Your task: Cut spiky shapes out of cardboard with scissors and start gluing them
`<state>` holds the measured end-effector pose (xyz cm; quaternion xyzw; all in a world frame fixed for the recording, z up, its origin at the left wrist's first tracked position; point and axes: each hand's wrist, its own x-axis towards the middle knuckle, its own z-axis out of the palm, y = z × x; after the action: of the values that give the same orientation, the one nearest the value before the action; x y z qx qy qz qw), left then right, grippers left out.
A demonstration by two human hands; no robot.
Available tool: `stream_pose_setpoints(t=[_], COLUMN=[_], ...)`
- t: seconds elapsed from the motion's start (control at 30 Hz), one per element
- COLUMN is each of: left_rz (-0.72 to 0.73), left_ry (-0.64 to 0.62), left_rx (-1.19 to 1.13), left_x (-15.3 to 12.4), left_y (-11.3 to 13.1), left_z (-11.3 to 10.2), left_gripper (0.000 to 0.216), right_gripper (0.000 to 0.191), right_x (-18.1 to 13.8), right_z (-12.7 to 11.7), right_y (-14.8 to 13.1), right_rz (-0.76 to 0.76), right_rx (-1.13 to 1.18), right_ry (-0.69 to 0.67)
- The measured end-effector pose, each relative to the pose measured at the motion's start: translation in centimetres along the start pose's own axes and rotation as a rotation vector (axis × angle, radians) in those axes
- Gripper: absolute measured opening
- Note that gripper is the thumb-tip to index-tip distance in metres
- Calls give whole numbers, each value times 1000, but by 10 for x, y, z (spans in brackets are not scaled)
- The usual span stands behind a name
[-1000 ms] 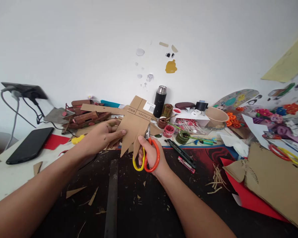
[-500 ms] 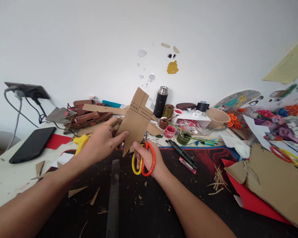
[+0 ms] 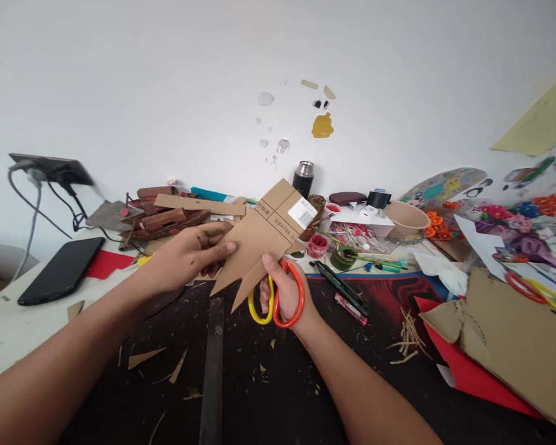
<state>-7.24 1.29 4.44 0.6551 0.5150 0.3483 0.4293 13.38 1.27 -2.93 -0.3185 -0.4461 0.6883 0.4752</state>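
My left hand [image 3: 199, 250] pinches the left edge of a brown cardboard piece [image 3: 254, 238], thumb on top and fingers behind. Printed lines, lettering and a white barcode label [image 3: 302, 213] mark its upper part. Its lower end splits into two pointed strips with a gap between them. In my right hand [image 3: 290, 290] is a pair of scissors [image 3: 302, 303] with one yellow and one red handle loop. My right thumb lies against the right-hand strip. The scissor blades are hidden behind the cardboard.
A steel ruler [image 3: 212, 371] lies on the dark mat [image 3: 269, 395] among cardboard scraps. Paint jars [image 3: 343, 257], a utility knife [image 3: 338, 287] and a black flask [image 3: 303, 179] stand or lie beyond. A phone [image 3: 60, 271] is left; a cardboard sheet [image 3: 519, 346] right.
The cardboard has tilted to the right and come lower, and a pointed strip now parts from its lower right side. My right hand and the scissors have shifted slightly right.
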Motion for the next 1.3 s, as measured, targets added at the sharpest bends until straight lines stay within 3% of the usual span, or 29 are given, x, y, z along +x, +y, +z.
stream_pose_setpoints(t=[0.1, 0.2, 0.27, 0.3, 0.43, 0.5, 0.63, 0.83, 1.07, 1.3], left_rz=[8, 124, 176, 176, 81, 57, 75, 25, 3, 9], left_ry=[67, 366, 463, 440, 121, 72, 94, 67, 149, 217], left_rx=[98, 350, 464, 483, 516, 535, 541, 600, 393, 383], left_x=[1, -1, -5, -8, -16, -16, -14, -14, -8, -7], left_y=[-2, 2, 7, 10, 9, 3, -4, 3, 0, -3], left_z=[2, 4, 7, 9, 19, 22, 23, 29, 41, 50], left_gripper=[51, 38, 31, 31, 36, 32, 29, 30, 30, 29], right_gripper=[50, 49, 48, 48, 44, 42, 42, 41, 37, 38], right_x=[2, 3, 3, 3, -1, -4, -7, -6, -7, -10], right_z=[-1, -1, -1, -1, 1, 2, 5, 2, 5, 8], right_y=[-1, -1, -2, -2, -3, -3, -1, 4, -3, -5], right_rz=[-17, -26, -45, -56, -108, -143, -190, -194, -217, -176], right_rx=[-29, -71, -92, -105, -180, -228, -301, -300, -278, -258], right_ry=[39, 93, 123, 135, 189, 203, 227, 259, 278, 267])
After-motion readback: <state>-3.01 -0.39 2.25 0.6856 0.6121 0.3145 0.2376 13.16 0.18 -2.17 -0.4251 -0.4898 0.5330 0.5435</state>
